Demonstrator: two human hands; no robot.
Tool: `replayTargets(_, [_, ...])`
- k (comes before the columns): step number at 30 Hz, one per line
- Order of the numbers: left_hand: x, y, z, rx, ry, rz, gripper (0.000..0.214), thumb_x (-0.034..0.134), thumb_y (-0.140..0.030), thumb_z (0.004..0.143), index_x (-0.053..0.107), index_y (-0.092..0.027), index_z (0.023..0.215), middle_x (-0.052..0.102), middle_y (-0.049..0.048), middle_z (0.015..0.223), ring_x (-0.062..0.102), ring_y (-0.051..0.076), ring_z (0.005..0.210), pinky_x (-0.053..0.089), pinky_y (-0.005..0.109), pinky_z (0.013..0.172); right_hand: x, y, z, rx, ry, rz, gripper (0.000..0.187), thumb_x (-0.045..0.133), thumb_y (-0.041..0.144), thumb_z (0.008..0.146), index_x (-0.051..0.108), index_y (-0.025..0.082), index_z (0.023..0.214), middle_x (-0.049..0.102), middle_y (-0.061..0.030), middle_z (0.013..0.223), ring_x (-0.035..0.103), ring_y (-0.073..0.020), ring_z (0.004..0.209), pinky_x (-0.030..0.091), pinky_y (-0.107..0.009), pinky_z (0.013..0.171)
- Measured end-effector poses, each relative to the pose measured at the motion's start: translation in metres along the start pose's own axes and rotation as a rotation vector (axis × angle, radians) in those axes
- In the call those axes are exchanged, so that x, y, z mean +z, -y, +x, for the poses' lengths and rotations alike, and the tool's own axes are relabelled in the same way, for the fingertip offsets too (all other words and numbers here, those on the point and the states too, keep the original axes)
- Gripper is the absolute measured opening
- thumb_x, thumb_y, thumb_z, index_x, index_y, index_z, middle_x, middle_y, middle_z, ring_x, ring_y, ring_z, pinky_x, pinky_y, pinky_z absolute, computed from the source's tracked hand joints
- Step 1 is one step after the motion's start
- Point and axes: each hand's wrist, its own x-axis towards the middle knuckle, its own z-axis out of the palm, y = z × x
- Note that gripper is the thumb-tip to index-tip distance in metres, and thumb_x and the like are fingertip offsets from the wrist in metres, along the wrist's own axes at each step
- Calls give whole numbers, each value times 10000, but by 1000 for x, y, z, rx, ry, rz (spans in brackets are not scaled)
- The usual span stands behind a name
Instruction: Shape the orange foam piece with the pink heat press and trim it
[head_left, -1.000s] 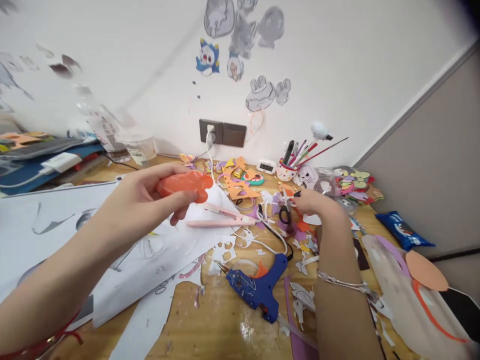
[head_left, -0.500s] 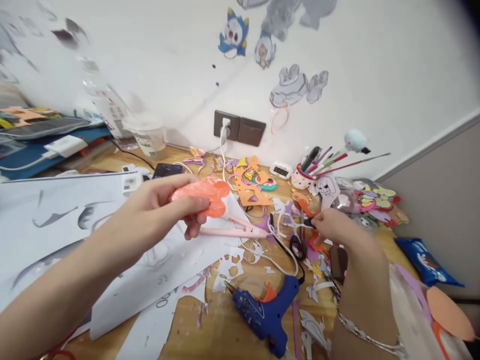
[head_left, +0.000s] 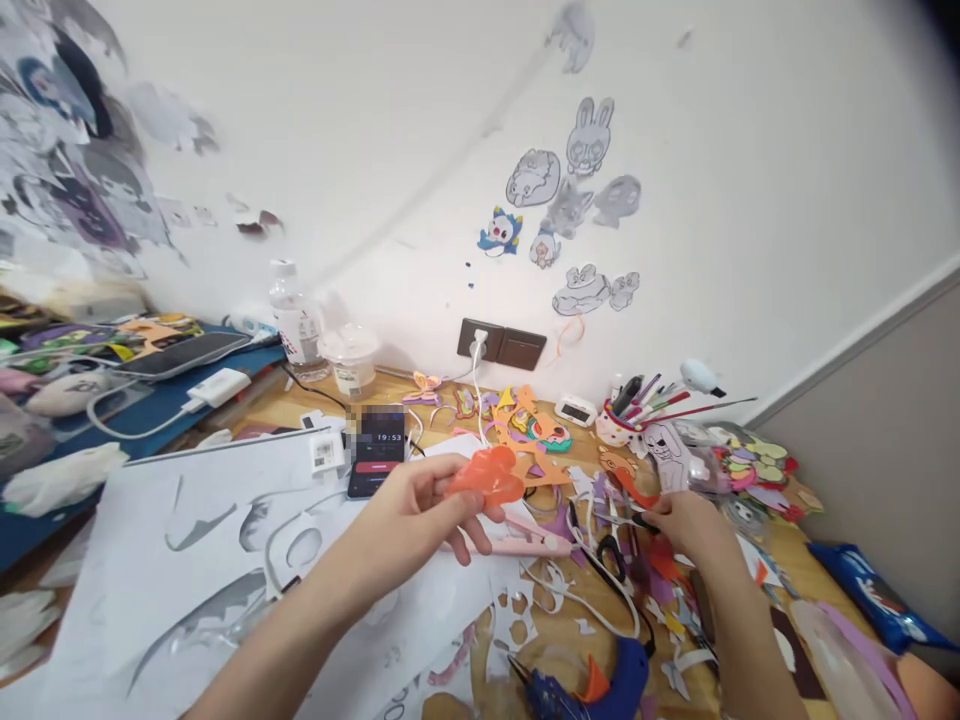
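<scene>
My left hand (head_left: 424, 512) pinches a shiny orange cutout with rounded lobes (head_left: 491, 478) between thumb and fingers, raised over the papers. To the right, my right hand (head_left: 690, 530) reaches down into the scraps, its fingers closed at a black handle of the scissors (head_left: 613, 555). Part of the scissors is lost among cables and cut pieces. A pink flat tool like a hair straightener (head_left: 544, 543) lies behind and below my left hand. The blue glue gun (head_left: 630, 675) is nearer to me, partly cut off by the bottom edge.
White printed sheets (head_left: 187, 540) cover the left side. A lit phone (head_left: 379, 450), a lidded cup (head_left: 350, 360) and a bottle (head_left: 296, 320) stand toward the wall. A pen cup (head_left: 616, 428), a small clock (head_left: 576, 410) and a blue packet (head_left: 874, 590) are farther right.
My view has tilted up and shifted left, so more wall shows and the glue gun sits lower. My left hand still holds the orange cutout; my right hand stays at the scissors.
</scene>
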Motion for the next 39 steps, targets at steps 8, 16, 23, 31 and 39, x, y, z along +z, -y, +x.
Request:
replayTargets(8, [3,-16,-16,-5,21,-82,243,549,-335,836,683,-132,840,723,79,890,661,131,633,512,218,553,-22,46,-96,-323,-694,295,291,459,437,863,646,215,858,677,-55,818,613,-181,722,476,-304,681])
replayTargets(16, [18,-18,-34,115,87,-47,275,560,-370,825,687,-165,958,717,47,801,652,154,663,521,250,584,-14,115,-199,-1091,-1089,545,272,637,110,771,624,201,1027,651,-68,955,584,-194,914,492,-349,792])
replayTargets(23, [31,-27,-57,233,129,215,292,497,-382,869,683,-183,975,653,17,724,615,158,665,500,270,621,-12,104,-210,-1048,-1176,567,179,617,77,782,646,210,898,676,-19,836,569,-171,816,490,-345,749])
replayTargets(31, [38,-32,-68,309,161,399,319,446,-398,887,660,-163,867,624,18,665,605,164,646,475,268,606,-12,99,-218,-1024,-1194,475,114,489,98,836,535,200,814,604,-40,809,517,-189,830,438,-357,756])
replayTargets(39, [39,-29,-74,365,97,455,303,428,-356,889,613,-167,742,644,26,609,609,165,612,481,270,614,-18,87,-216,-945,-1327,488,109,398,104,867,446,198,840,538,-46,821,462,-194,834,379,-368,774])
